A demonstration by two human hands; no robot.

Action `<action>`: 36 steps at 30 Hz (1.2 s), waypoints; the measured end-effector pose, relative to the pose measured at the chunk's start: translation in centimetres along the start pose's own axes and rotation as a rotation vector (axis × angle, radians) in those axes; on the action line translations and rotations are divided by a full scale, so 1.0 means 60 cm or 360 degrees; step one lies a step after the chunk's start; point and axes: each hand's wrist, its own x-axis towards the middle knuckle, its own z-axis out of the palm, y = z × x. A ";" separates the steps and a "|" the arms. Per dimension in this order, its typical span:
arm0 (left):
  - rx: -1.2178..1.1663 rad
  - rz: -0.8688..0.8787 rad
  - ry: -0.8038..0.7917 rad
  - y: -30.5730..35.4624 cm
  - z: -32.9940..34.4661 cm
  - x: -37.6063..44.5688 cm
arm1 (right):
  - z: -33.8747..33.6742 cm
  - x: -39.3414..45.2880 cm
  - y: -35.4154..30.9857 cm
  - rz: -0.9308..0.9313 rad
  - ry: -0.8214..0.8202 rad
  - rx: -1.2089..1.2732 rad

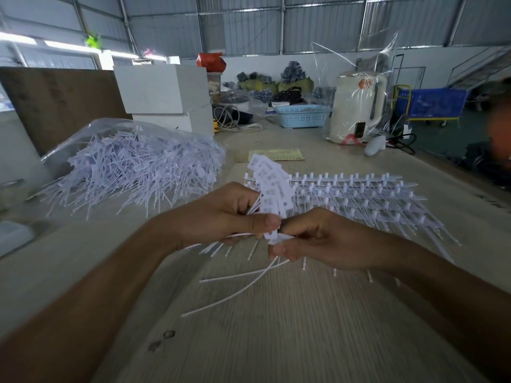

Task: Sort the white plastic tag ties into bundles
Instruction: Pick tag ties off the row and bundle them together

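- Biggest worry right now: the fan of tag ties (272, 186) in my left hand (221, 214) could splay and slide apart. I've only got them pinched down low between thumb and curled fingers, and the flat tag heads are spreading out above the grip like a hand of cards.
- My right hand (318, 241) is pinching one tie (276, 239) at its tag end, thumb and forefinger tight on it, right up against my left thumb. If I push it in crooked, I reckon it knocks the others out of line.
- The long tails hang below both hands and a couple curve down toward the table (304, 327). They could easily snag on each other, or on the sorted rows (359, 197) lying just behind my right hand.
- Those rows are neat, so dragging a tail through them would mess that up.
- The loose pile (132, 167) spilling from its clear bag (110, 128) sits well off to my left, so plenty left to do.
- Where the ties sit: tag heads above my fingers, tails below, grip point at the necks, both hands touching.
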 end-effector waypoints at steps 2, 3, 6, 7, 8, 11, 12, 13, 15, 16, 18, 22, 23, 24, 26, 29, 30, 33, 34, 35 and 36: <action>0.0007 0.0001 0.0000 0.000 0.000 0.000 | 0.002 -0.002 0.001 -0.0009 -0.0005 -0.0005; -0.0031 0.0000 0.0030 0.000 0.001 0.001 | 0.004 -0.003 0.001 -0.0015 0.0027 0.0002; -0.0100 -0.0002 0.0150 -0.004 0.003 0.006 | 0.004 0.001 0.004 -0.0006 0.0218 0.0032; -0.0079 -0.0005 0.0208 -0.006 0.003 0.008 | 0.002 0.002 0.007 -0.0001 0.0273 0.0036; -0.0070 -0.0017 0.0292 -0.008 0.004 0.011 | 0.001 0.003 0.009 0.0015 0.0305 0.0041; -0.0115 -0.0054 0.0576 -0.010 0.007 0.019 | 0.001 0.004 0.012 0.0093 0.0328 0.0112; -0.0118 -0.0054 0.0647 -0.011 0.007 0.022 | 0.003 0.003 0.011 0.0112 0.0331 0.0163; -0.0107 -0.0053 0.0699 -0.012 0.007 0.024 | 0.006 0.004 0.011 0.0114 0.0340 0.0200; -0.0080 -0.0038 0.0708 -0.012 0.007 0.024 | 0.010 0.007 0.013 0.0100 0.0396 0.0226; -0.0074 -0.0016 0.0675 -0.011 0.009 0.024 | 0.011 0.008 0.015 0.0092 0.0434 0.0231; -0.0047 0.0053 0.0611 -0.009 0.015 0.024 | 0.012 0.009 0.017 0.0064 0.0495 0.0246; 0.0176 0.0191 0.0578 -0.015 0.033 0.029 | 0.023 0.011 0.019 0.0035 0.0531 0.0272; 0.0209 0.0192 0.0599 -0.015 0.035 0.030 | 0.025 0.012 0.020 0.0045 0.0547 0.0288; 0.0207 0.0184 0.0634 -0.015 0.035 0.030 | 0.027 0.013 0.020 0.0054 0.0566 0.0297; 0.0175 0.0162 0.0743 -0.013 0.033 0.032 | 0.027 0.014 0.021 0.0065 0.0591 0.0327; 0.0233 0.0135 0.0832 -0.013 0.029 0.030 | 0.026 0.014 0.016 0.0105 0.0615 0.0295; 0.0263 0.0130 0.0839 -0.013 0.029 0.031 | 0.026 0.014 0.015 0.0094 0.0656 0.0143; 0.0343 0.0111 0.0868 -0.012 0.033 0.034 | 0.031 0.015 0.014 -0.0012 0.0785 -0.0329; 0.0367 0.0110 0.0882 -0.012 0.034 0.034 | 0.033 0.014 0.013 -0.0042 0.0836 -0.0415; 0.0384 0.0118 0.0898 -0.011 0.034 0.034 | 0.035 0.015 0.013 -0.0073 0.0890 -0.0487; 0.0400 0.0122 0.0910 -0.010 0.034 0.034 | 0.038 0.015 0.011 -0.0104 0.0940 -0.0574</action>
